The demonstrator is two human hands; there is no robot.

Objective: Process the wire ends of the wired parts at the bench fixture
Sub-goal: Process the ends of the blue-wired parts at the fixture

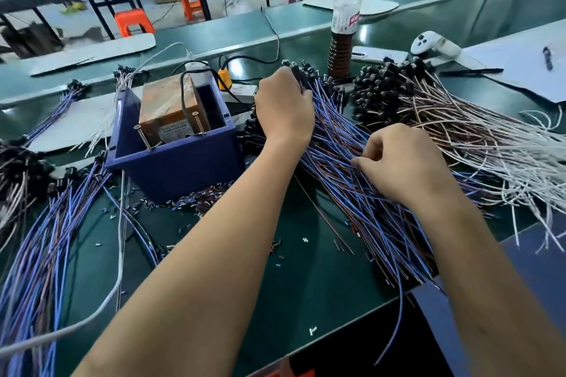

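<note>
A green bench point(306, 278) is lying strewn with wire offcuts. The blue-and-brown wired parts point(361, 193) are lying piled right of the blue box fixture point(174, 156). The left hand point(283, 110) is gripping their black ends; the right hand point(401, 162) is pinching several wires mid-length.

Even overhead light, moderately bright; glare patches on the green tabletop point(309, 30) at upper centre. Wide-angle bending at frame edges; upper-left background blurred.
</note>
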